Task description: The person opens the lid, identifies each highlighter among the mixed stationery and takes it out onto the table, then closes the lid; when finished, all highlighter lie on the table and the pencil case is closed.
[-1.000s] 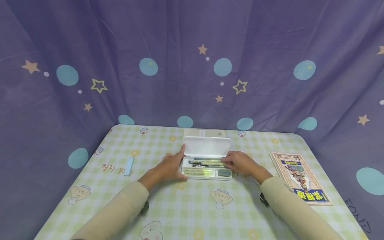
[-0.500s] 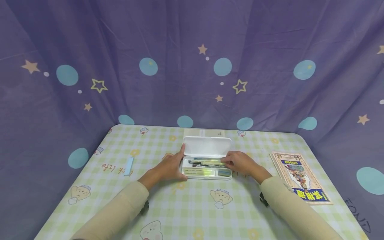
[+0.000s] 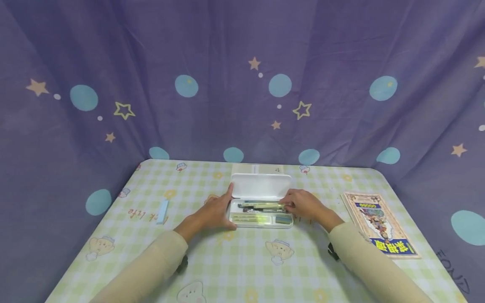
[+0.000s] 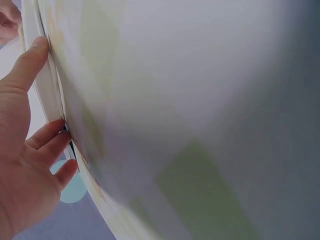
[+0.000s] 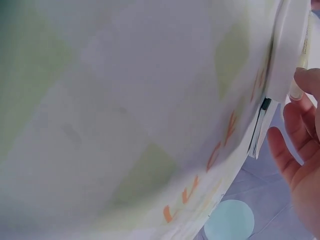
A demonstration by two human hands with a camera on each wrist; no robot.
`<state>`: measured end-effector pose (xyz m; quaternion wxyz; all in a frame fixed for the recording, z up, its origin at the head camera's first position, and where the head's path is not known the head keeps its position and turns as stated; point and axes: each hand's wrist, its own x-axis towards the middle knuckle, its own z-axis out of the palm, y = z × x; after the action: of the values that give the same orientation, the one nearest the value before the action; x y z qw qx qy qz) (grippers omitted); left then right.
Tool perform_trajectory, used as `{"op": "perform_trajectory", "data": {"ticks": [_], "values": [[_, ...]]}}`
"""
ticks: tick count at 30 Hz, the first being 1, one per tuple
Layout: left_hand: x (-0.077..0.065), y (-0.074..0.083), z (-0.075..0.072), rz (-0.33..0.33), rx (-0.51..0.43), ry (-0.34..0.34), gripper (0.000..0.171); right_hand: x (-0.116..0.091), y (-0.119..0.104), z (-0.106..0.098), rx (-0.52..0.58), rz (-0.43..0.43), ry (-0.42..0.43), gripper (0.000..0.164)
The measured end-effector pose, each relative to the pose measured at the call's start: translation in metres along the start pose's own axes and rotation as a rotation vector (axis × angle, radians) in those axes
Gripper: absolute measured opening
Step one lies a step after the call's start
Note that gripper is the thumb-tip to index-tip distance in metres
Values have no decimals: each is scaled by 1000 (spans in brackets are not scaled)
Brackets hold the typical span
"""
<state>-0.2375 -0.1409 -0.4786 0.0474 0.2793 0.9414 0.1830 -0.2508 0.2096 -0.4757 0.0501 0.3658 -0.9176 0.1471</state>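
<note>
In the head view a white pencil case [image 3: 261, 226] lies with its lid [image 3: 261, 186] raised, pens and pencils in its compartments. My left hand [image 3: 214, 212] holds the case's left end, thumb at the front corner and index finger up by the lid. The left wrist view shows this thumb [image 4: 31, 62] and the other fingertips against the case's side. At the case's right end, my right hand [image 3: 304, 205] pinches the end of a pale yellow pen [image 3: 263, 205] between thumb and fingers. The right wrist view shows the pen's rounded end [image 5: 296, 93] under the fingertips.
A light blue stick-shaped block [image 3: 162, 211] lies left of the hands. To the right, under the right forearm's edge, is a comic-style book [image 3: 379, 223]. Behind the lid sits a pale flat booklet [image 3: 242, 169]. A checked cloth [image 3: 242, 265] covers the table; a purple curtain hangs behind.
Both hands stay at the two ends of the pencil case. The pens by the right fingers have shifted slightly. The head view has tilted a little.
</note>
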Motion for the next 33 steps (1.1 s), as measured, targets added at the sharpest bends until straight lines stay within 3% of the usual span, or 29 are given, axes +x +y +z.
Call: {"op": "perform_trajectory", "data": {"ticks": [11,33], "values": [[-2,-1,3,21,10,12,144,-5,4,-3,9,-7,81,22],[-1,-1,1,3,37,16,145,-16,15,-18,62,62,91,22]]}}
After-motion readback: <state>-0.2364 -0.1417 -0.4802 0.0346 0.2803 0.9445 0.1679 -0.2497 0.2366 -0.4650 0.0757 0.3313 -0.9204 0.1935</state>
